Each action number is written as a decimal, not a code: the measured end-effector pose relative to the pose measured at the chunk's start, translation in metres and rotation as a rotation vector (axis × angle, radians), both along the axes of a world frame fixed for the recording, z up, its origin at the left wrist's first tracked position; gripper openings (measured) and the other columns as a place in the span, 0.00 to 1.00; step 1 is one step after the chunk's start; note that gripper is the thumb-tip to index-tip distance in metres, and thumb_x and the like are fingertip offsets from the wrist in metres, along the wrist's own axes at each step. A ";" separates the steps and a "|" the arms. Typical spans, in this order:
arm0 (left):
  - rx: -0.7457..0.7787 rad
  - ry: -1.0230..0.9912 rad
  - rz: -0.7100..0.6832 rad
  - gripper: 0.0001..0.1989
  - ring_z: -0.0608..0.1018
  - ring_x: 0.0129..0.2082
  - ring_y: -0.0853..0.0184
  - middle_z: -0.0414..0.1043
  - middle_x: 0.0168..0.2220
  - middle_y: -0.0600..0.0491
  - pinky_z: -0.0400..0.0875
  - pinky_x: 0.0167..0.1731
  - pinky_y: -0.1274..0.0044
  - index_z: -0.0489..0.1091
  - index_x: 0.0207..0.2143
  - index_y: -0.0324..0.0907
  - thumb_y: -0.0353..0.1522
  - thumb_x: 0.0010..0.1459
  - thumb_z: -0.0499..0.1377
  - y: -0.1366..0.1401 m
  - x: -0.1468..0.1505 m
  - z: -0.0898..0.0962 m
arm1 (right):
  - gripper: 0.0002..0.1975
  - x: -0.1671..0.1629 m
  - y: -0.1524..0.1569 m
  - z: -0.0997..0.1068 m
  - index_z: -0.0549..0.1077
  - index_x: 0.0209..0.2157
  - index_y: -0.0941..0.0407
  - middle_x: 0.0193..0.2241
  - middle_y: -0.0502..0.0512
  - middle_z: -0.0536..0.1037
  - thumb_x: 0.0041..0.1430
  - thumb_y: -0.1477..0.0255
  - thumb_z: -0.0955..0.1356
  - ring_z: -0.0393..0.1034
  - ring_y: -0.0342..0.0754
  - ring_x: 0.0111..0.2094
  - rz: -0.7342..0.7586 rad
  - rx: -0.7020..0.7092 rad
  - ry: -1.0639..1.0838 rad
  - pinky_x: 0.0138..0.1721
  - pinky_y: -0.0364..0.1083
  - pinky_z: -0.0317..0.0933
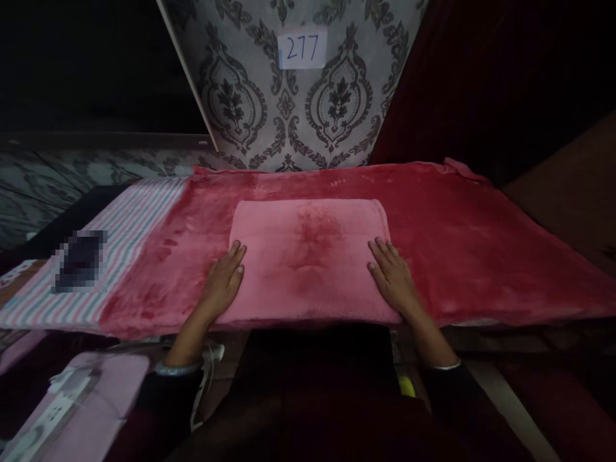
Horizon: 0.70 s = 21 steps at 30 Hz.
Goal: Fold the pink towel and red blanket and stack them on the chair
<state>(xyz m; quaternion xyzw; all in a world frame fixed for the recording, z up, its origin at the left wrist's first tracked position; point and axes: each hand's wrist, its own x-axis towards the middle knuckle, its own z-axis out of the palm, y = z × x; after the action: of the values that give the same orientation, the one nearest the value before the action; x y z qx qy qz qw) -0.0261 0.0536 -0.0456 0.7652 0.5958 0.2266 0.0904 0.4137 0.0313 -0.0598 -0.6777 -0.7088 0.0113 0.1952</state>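
A folded pink plush cloth (308, 256), with a darker red patch across its middle, lies flat in front of me. My left hand (224, 279) rests on its left edge, fingers stretched out and palm down. On the opposite edge, my right hand (392, 276) lies flat in the same way, fingers spread. Neither hand grips anything. Underneath is a red plush blanket (447, 250) that covers most of the table. What the folded cloth is, a towel or a small blanket, I cannot tell.
At the left, a striped cloth (139, 237) carries a dark pixelated object (81, 260). A dark screen (96, 70) stands behind it. A paper marked 277 (302, 48) hangs on the patterned wall (286, 122). Below left, a white power strip (52, 417) lies on a pink surface (115, 385).
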 end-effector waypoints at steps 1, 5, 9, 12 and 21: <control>0.000 -0.005 -0.014 0.28 0.62 0.72 0.58 0.54 0.74 0.48 0.58 0.69 0.53 0.59 0.71 0.48 0.39 0.72 0.44 0.000 0.000 0.003 | 0.30 0.000 0.000 0.003 0.60 0.72 0.53 0.73 0.57 0.56 0.75 0.61 0.52 0.48 0.59 0.73 -0.017 -0.018 0.000 0.67 0.66 0.54; 0.029 0.090 0.075 0.27 0.59 0.73 0.50 0.58 0.72 0.45 0.55 0.69 0.48 0.65 0.68 0.44 0.41 0.71 0.47 -0.011 0.020 0.028 | 0.29 -0.011 -0.012 0.026 0.63 0.70 0.55 0.71 0.60 0.59 0.74 0.62 0.54 0.49 0.62 0.73 -0.049 -0.034 -0.037 0.67 0.72 0.50; 0.130 0.224 -0.024 0.27 0.56 0.74 0.50 0.58 0.72 0.45 0.49 0.71 0.48 0.64 0.68 0.43 0.39 0.71 0.47 -0.045 0.085 0.046 | 0.27 -0.059 -0.039 0.044 0.67 0.68 0.56 0.70 0.61 0.62 0.74 0.66 0.55 0.48 0.61 0.73 0.170 0.105 -0.091 0.69 0.70 0.43; 0.108 0.299 -0.281 0.29 0.58 0.73 0.54 0.58 0.72 0.43 0.48 0.72 0.53 0.60 0.71 0.38 0.39 0.72 0.46 -0.065 0.132 0.037 | 0.28 -0.100 -0.052 0.035 0.63 0.70 0.58 0.70 0.61 0.62 0.74 0.68 0.55 0.49 0.57 0.73 0.360 0.101 -0.124 0.71 0.64 0.42; 0.209 0.348 -0.212 0.36 0.56 0.74 0.52 0.54 0.73 0.39 0.44 0.73 0.55 0.55 0.73 0.37 0.47 0.70 0.50 -0.069 0.112 0.002 | 0.33 -0.073 -0.058 -0.002 0.51 0.75 0.54 0.72 0.58 0.58 0.74 0.60 0.58 0.46 0.57 0.74 0.267 0.126 -0.137 0.71 0.61 0.40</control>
<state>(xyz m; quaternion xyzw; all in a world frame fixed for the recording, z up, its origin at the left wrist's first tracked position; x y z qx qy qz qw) 0.0863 -0.0154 -0.0436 0.8563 0.4919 0.1409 -0.0700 0.3406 -0.0270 -0.0616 -0.5631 -0.8036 -0.0536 0.1853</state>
